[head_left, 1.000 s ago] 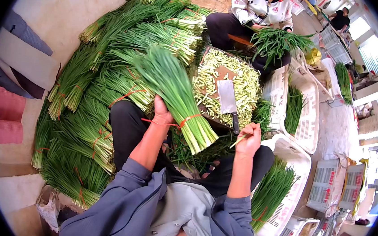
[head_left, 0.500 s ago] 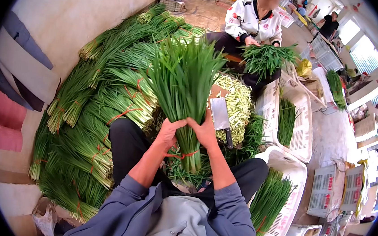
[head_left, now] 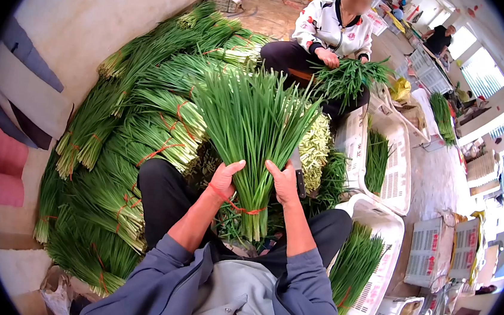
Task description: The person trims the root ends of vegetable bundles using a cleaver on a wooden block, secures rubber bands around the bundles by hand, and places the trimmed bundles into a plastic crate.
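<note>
A large bunch of garlic chives [head_left: 252,118] stands upright in front of my body, its leaves fanned out at the top. My left hand [head_left: 224,179] and my right hand [head_left: 282,184] grip it from either side, thumbs up and fingers mostly hidden behind the stalks. A red tie [head_left: 253,210] circles the stalks below my hands, and a red strand runs from it to my left wrist. Behind the bunch, beside my right hand, the knife [head_left: 300,184] shows mainly its dark handle. Pale cut stalk pieces [head_left: 316,148] lie heaped beyond it.
Many tied chive bundles [head_left: 166,111] are piled along the wall at left. White plastic crates [head_left: 398,230] with chives stand at right. Opposite me sits a co-worker [head_left: 335,30], whose hands hold loose chives [head_left: 354,79]. Another person [head_left: 439,39] stands far back.
The bunch has come slightly lower and its leaves spread wider. My hands have moved apart, thumbs no longer meeting. The bunch now covers most of the knife blade.
</note>
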`<state>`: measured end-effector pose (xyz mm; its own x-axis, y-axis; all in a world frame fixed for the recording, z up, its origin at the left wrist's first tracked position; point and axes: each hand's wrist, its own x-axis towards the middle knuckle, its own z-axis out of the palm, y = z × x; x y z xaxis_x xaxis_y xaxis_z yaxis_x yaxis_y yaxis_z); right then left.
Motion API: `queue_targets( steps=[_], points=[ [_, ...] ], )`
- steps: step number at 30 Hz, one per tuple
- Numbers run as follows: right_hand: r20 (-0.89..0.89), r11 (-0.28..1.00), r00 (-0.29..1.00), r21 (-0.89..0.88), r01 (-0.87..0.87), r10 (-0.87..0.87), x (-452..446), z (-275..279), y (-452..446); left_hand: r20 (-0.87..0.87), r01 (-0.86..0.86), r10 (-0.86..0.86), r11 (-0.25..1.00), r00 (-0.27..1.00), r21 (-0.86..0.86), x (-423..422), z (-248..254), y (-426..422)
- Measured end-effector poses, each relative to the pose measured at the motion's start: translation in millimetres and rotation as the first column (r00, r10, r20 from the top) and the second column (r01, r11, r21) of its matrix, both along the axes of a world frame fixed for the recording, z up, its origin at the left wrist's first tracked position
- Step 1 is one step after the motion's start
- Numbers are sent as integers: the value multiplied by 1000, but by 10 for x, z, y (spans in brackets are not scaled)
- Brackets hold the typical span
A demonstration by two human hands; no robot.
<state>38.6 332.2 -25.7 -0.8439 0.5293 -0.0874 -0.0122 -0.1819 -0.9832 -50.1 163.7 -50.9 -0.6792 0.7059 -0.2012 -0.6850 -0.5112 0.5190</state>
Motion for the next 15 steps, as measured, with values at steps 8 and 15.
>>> queue_targets(
  steps=[8,15],
  points=[
    [21,877,999,480,34,-50,-98,184,-149,51,25,-18,992,999,-125,112,-17,103],
    [29,1000,1000,3,-1,1,6,-95,98,88,-124,143,974,986,-191,79,-119,124]
  ],
)
